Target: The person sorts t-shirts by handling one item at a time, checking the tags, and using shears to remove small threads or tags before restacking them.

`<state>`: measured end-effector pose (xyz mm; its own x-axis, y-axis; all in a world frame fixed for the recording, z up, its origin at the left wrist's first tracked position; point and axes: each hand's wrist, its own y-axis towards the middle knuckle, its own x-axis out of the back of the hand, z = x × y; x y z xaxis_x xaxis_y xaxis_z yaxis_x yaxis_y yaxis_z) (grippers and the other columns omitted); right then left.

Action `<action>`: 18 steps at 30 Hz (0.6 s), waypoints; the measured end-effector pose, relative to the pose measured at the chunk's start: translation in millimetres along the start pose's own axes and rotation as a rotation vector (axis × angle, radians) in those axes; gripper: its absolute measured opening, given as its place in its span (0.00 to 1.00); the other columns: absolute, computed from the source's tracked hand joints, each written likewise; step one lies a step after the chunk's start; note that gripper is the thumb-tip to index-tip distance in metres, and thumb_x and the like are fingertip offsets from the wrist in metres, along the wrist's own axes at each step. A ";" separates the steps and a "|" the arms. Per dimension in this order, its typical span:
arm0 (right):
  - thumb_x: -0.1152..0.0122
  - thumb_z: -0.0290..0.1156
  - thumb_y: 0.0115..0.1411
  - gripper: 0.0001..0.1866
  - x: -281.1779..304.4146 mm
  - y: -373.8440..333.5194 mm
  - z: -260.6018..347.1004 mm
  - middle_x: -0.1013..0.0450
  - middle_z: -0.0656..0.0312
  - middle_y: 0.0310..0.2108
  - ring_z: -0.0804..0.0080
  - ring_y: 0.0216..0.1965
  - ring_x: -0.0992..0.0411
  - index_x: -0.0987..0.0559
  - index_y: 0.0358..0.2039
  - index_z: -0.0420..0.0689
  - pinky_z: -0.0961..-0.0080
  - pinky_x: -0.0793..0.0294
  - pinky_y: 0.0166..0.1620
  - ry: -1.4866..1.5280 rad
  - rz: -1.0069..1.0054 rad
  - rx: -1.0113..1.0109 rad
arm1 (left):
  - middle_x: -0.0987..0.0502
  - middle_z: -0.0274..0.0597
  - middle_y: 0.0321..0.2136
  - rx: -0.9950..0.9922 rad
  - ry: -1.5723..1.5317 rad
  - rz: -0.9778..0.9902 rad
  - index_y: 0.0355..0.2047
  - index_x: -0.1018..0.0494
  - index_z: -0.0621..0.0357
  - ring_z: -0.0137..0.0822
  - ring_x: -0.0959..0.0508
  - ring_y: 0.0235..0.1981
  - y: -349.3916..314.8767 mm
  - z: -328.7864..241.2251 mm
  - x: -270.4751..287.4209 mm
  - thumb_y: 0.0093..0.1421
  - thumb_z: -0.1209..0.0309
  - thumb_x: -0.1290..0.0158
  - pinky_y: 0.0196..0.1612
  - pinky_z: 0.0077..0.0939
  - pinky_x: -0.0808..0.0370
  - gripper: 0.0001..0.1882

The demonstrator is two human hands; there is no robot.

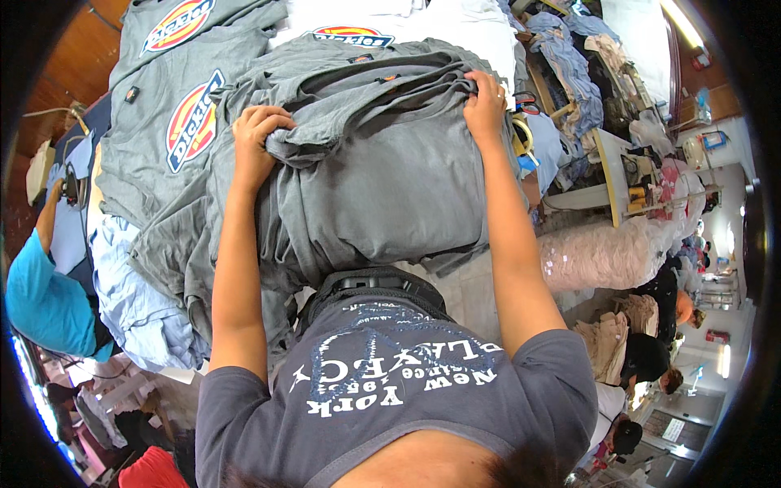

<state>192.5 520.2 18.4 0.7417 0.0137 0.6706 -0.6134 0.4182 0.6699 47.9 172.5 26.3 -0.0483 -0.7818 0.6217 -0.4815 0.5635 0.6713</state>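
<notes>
Hands clamp the far edge of a thick stack of folded grey T-shirts that lies on the tabletop straight ahead of the person. The left hand has its grip pressed together on a bunched fold at the stack's left corner, fingers curled over the cloth; the right hand pinches the top layers at the right corner, knuckles up. Beyond and to the left of the left grip lie more grey shirts with a red-and-yellow chest emblem, spread flat, and pale blue garments hang below them. Right of the right grip sits a clutter of fabric pieces. The stack looks soft and floppy but heavy in bulk; layers would likely slide apart, so holding both outer corners through several layers seems the surest purchase.
</notes>
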 end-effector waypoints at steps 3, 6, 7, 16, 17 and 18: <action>0.54 0.16 0.37 0.18 -6.9 0.7 -10.0 0.34 0.69 0.41 0.62 0.46 0.40 0.29 0.29 0.51 0.61 0.43 0.47 0.036 -0.023 0.009 | 0.26 0.33 0.31 0.002 0.006 0.027 0.23 0.27 0.54 0.36 0.31 0.39 2.3 -3.0 0.7 0.39 0.72 0.48 0.45 0.29 0.40 0.07; 0.54 0.15 0.36 0.17 -6.6 0.4 -6.1 0.33 0.67 0.40 0.61 0.45 0.39 0.28 0.28 0.50 0.63 0.40 0.45 0.037 -0.040 0.037 | 0.26 0.33 0.30 0.036 -0.002 0.029 0.23 0.27 0.54 0.36 0.31 0.38 2.0 -5.9 1.4 0.39 0.73 0.48 0.45 0.29 0.40 0.07; 0.54 0.15 0.36 0.17 -7.1 -0.5 -7.2 0.33 0.67 0.39 0.60 0.45 0.39 0.28 0.27 0.49 0.64 0.40 0.45 0.054 -0.054 0.046 | 0.27 0.33 0.32 0.049 0.006 0.040 0.23 0.27 0.54 0.36 0.32 0.39 1.2 -5.7 1.6 0.39 0.72 0.48 0.46 0.29 0.40 0.07; 0.53 0.15 0.36 0.18 -9.2 -2.1 -7.5 0.32 0.66 0.37 0.59 0.42 0.37 0.27 0.28 0.49 0.66 0.38 0.44 0.123 -0.080 0.009 | 0.37 0.40 0.51 0.168 0.136 -0.031 0.25 0.26 0.49 0.46 0.43 0.53 0.5 -13.1 -1.4 0.37 0.74 0.45 0.54 0.33 0.46 0.11; 0.53 0.15 0.36 0.18 -10.4 -2.0 -8.5 0.32 0.66 0.37 0.59 0.42 0.37 0.27 0.28 0.50 0.66 0.38 0.43 0.130 -0.084 0.015 | 0.40 0.41 0.53 0.183 0.110 -0.009 0.25 0.26 0.48 0.46 0.45 0.54 0.8 -13.2 -1.1 0.38 0.74 0.44 0.55 0.35 0.47 0.10; 0.53 0.14 0.37 0.18 -11.2 -2.2 -9.4 0.32 0.66 0.37 0.59 0.42 0.37 0.27 0.29 0.50 0.66 0.38 0.43 0.136 -0.087 0.020 | 0.39 0.41 0.53 0.173 0.114 -0.006 0.25 0.26 0.50 0.47 0.45 0.55 0.7 -12.7 -2.0 0.38 0.74 0.45 0.55 0.35 0.47 0.10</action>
<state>188.0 527.7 6.4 0.8212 0.1018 0.5614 -0.5497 0.4048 0.7307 58.8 177.8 30.6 0.0501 -0.7440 0.6663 -0.6249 0.4971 0.6020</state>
